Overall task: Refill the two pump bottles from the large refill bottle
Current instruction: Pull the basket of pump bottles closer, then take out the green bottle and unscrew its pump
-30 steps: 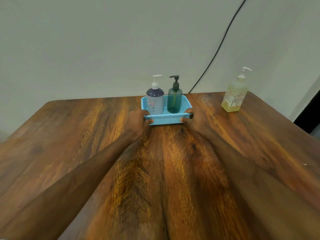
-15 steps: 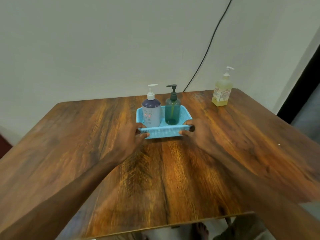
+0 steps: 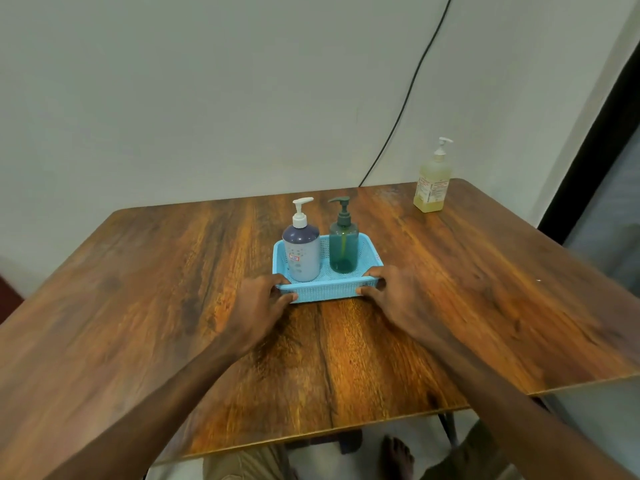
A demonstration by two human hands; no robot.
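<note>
Noted on desk: blue basket holding 2 upright pumps, purple bottle beside green bottle. Gripped at near corners by left hand, right hand. Far right corner, well apart: refill bottle.

Bare forearms are shown behind the left hand and right hand; below and nearer than the hands, khaki trousers and a bare foot are seen.

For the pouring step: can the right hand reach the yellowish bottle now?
Probably yes: the right hand grips the blue basket, but only bare table lies between it and the yellowish bottle.
</note>
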